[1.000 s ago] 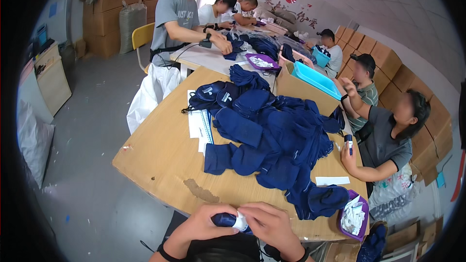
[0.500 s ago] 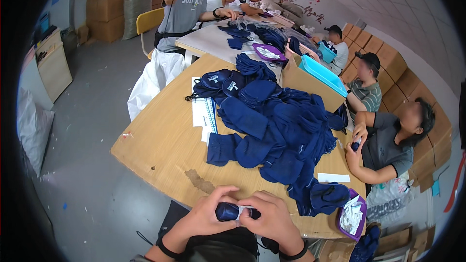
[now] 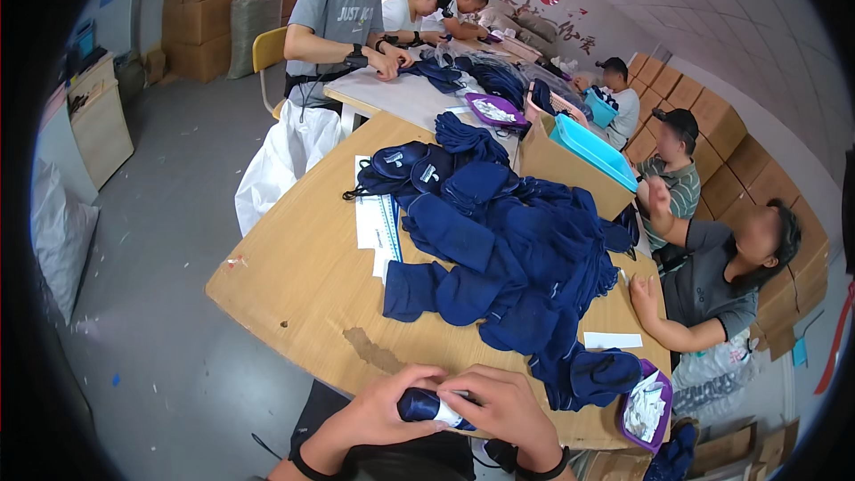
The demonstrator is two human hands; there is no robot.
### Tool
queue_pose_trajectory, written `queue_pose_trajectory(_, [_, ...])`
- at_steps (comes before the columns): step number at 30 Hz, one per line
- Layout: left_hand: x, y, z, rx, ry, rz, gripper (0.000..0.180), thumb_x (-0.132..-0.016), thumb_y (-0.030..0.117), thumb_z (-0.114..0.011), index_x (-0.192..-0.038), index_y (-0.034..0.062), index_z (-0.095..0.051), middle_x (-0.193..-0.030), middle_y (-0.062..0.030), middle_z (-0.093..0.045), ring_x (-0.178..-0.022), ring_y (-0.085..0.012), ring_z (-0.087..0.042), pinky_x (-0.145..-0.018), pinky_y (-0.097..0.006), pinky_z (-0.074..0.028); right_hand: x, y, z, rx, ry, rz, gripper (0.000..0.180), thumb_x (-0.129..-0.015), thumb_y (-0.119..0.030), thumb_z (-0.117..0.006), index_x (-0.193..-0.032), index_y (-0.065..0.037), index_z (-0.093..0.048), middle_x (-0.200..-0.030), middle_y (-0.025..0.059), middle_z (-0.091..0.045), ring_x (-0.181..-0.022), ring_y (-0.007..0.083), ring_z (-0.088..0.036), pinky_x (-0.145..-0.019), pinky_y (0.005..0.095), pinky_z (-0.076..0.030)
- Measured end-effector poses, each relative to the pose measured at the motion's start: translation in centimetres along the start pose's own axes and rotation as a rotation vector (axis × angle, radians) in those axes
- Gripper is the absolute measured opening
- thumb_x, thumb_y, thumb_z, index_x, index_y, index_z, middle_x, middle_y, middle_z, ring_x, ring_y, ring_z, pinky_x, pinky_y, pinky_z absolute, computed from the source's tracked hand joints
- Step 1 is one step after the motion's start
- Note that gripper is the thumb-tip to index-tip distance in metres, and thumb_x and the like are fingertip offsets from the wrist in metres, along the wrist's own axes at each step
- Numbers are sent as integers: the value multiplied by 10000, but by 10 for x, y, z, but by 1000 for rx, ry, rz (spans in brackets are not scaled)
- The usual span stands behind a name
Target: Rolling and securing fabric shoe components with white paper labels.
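Close to the table's near edge, my two hands work on one small rolled navy cloth bundle [image 3: 417,404]. A white paper band [image 3: 448,414] lies around its right part. My left hand [image 3: 378,410] curls around the bundle's left end. From the other side, my right hand [image 3: 499,405] presses the white band with its thumb and fingers. Beyond them spreads a large heap of navy cloth pieces [image 3: 508,258], some flat and rounded, some with cords. A navy piece [image 3: 606,374] lies at the heap's near right corner, beside a purple basket [image 3: 661,428] of white paper slips.
A cardboard box [image 3: 561,169] with a blue tray [image 3: 592,153] stands at the table's far right. Printed white sheets [image 3: 367,223] lie left of the heap, a white slip [image 3: 613,339] right of it. A co-worker [image 3: 712,276] sits at the right; others work farther back.
My right fingers have shifted over the white band, which now lies flatter against the bundle. The co-worker at the right has raised a hand; the standing one has lowered both arms to the table.
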State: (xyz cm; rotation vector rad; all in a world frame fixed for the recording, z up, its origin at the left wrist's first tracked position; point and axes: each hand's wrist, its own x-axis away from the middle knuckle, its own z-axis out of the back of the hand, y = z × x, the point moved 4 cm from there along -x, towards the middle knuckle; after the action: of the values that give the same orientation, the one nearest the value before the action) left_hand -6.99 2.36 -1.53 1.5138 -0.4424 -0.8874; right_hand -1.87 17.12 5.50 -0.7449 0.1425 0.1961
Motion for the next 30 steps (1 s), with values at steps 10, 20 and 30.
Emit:
queue_pose_trajectory(10, [-3,6,0,-78,-34,-14,482,-740,179,-792,-1147,45,-571,-988,-123,-685,-889,-260,-685,-778,-311,-519,6,10,5,-139,57,44,152,-737,-102,-776,-869,-53,-721,-805,35,-690,-694,165,-664,-614,254,-516])
queue_pose_trajectory(20, [-4,5,0,-107,-64,2,392,-731,180,-795,-1061,66,-617,-929,-83,-678,-815,-253,-677,-720,-304,-518,2,11,8,-246,57,85,186,-646,-3,-814,-816,-29,-741,-742,64,-697,-644,154,-641,-557,240,-466])
queue_pose_trajectory(30, [-6,10,-1,-106,-70,-39,357,-733,137,-785,-1041,56,-624,-932,-79,-681,-824,-250,-671,-721,-299,-511,7,22,4,-332,74,84,160,-663,-37,-823,-793,-48,-729,-743,48,-694,-646,152,-639,-570,245,-467])
